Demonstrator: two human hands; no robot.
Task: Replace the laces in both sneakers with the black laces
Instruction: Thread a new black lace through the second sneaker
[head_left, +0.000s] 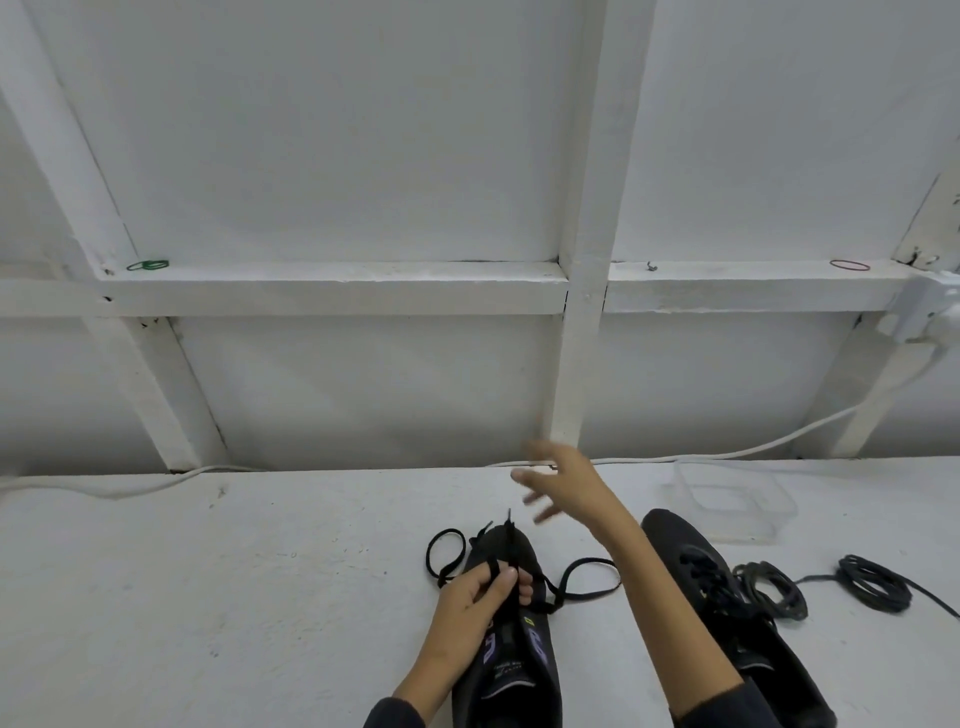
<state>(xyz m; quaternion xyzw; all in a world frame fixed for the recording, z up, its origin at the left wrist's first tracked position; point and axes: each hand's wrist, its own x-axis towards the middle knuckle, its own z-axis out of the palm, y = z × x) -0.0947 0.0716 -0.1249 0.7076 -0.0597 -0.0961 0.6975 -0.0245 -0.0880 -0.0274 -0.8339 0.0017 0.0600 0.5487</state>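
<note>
The white painted worktop (208, 597) is showing a matt, slightly rough finish w/ small specks. The black cloth sneaker on the left (548, 686) is looking matt & soft-woven, its insole carrying purple print; the black cloth sneaker on the right (748, 649) is reading approx. the same. The flat black woven-cloth lace (592, 561) is lying dull. The coiled dark round cord laces (878, 582) are looking a bit smoother. The clear rectangular plastic tub (779, 514) is glinting glossy at its rim. The white-painted wooden frame (332, 288) is showing uneven paint w/ dark chips at the joints. The white cable (779, 441) is looking smooth, prob. plastic.
</note>
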